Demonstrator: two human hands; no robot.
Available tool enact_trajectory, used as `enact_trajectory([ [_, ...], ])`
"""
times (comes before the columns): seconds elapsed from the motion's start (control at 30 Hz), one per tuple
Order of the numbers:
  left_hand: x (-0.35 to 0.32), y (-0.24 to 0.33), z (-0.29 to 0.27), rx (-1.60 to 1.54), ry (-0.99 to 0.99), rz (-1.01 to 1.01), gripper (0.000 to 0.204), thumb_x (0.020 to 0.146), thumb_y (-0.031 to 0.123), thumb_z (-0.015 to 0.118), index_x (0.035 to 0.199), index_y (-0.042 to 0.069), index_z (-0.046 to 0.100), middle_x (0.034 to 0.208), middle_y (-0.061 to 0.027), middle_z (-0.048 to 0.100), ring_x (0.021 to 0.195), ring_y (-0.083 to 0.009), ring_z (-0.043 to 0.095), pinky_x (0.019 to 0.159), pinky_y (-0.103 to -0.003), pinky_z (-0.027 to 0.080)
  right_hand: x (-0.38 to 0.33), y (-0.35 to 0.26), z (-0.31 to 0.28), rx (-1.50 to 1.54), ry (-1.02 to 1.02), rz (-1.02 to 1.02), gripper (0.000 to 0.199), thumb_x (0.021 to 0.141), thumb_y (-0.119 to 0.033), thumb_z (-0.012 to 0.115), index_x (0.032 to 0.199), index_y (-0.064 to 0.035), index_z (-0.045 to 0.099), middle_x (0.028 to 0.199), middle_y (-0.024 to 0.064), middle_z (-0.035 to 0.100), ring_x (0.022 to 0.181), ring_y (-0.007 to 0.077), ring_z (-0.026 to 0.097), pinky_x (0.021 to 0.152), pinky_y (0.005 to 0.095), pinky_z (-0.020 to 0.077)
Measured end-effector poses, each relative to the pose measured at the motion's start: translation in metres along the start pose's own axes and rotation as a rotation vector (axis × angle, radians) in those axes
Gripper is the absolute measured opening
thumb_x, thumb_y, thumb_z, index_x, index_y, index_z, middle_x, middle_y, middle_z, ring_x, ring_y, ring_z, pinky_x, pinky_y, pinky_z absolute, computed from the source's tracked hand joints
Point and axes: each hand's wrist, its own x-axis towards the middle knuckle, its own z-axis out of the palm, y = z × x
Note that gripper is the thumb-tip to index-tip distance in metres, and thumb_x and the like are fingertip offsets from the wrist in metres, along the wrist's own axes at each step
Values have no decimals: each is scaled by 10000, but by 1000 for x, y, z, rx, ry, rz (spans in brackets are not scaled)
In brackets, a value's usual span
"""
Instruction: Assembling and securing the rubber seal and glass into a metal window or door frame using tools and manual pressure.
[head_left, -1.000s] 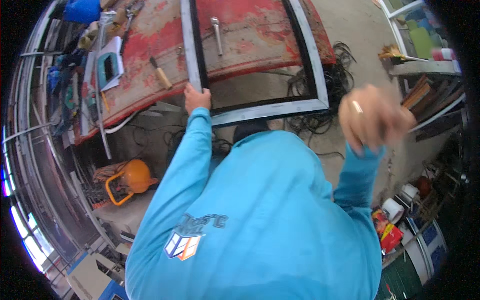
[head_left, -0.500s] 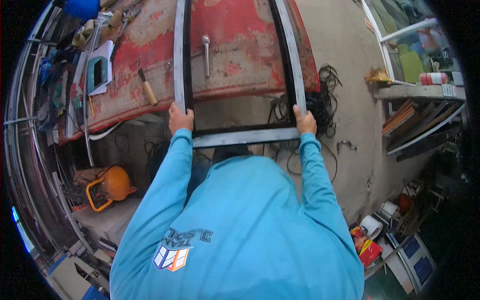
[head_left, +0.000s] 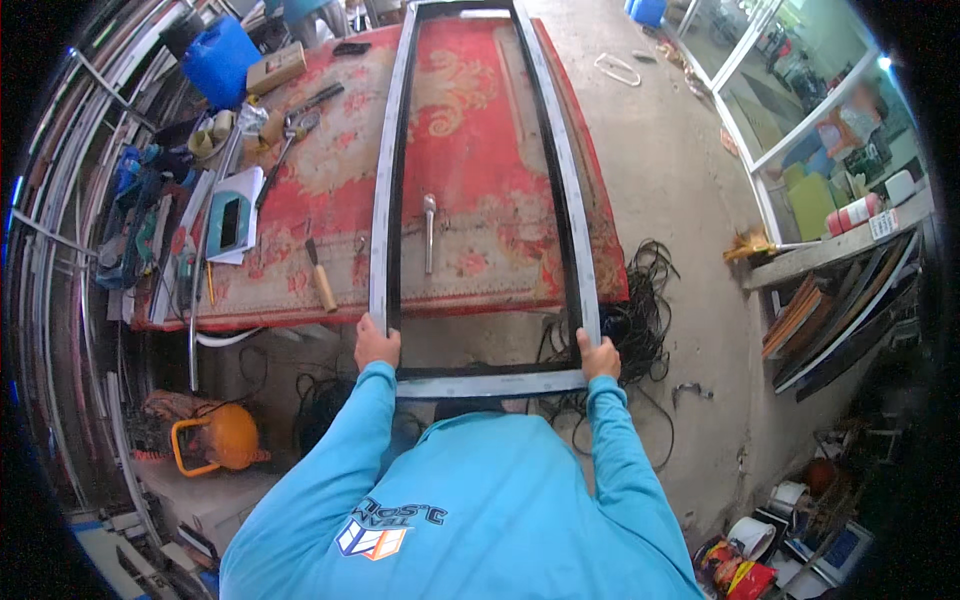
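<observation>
A long rectangular metal frame [head_left: 380, 200], silver outside and black inside, lies lengthwise on a table covered by a red patterned carpet [head_left: 470, 110]. Its near end overhangs the table's front edge. My left hand [head_left: 376, 344] grips the frame's near left corner. My right hand [head_left: 599, 356] grips the near right corner. Both sleeves are light blue. Inside the frame's opening a metal tool with a round head [head_left: 429, 232] rests on the carpet.
A wooden-handled hammer [head_left: 318, 276] lies left of the frame, with pliers, a blue jug [head_left: 220, 60] and small items further left. Black cables [head_left: 640, 330] pile on the concrete floor. An orange machine [head_left: 225, 435] sits at lower left. Shelves stand at right.
My right hand came down from the air and took hold of the frame's right corner. The view has since tilted up, showing the frame's whole length on the table.
</observation>
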Motion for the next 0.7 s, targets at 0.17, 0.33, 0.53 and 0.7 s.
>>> enact_trajectory([
  [0.17, -2, 2, -1, 26, 2, -29, 651, 840, 289, 685, 1396, 43, 453, 1359, -219, 556, 1154, -426, 620, 977, -502, 510, -1, 0, -1, 13, -21, 17, 1034, 769, -841, 560, 1284, 53, 629, 1196, 307, 674, 1135, 451, 646, 980, 512, 502],
  [0.33, -1, 3, -3, 15, -28, -48, 646, 839, 286, 688, 1398, 53, 463, 1360, -214, 559, 1167, -419, 617, 983, -510, 507, -4, -2, -2, 38, 19, 2, 1050, 757, -862, 550, 1258, 56, 642, 1185, 303, 678, 1126, 453, 648, 971, 519, 502],
  [0.53, -4, 3, -4, -8, 3, -25, 648, 837, 283, 694, 1393, 53, 452, 1346, -215, 561, 1152, -429, 621, 974, -516, 508, -9, -5, -5, 30, 10, 13, 977, 776, -832, 567, 1215, 34, 679, 1172, 294, 689, 1146, 447, 642, 977, 499, 494],
  [0.7, -4, 5, -7, 11, -43, -29, 667, 853, 302, 681, 1410, 44, 420, 1323, -224, 561, 1145, -432, 621, 967, -509, 513, -9, -8, -8, 29, 29, 20, 955, 782, -819, 572, 1199, 32, 691, 1165, 293, 691, 1140, 446, 645, 975, 495, 494],
])
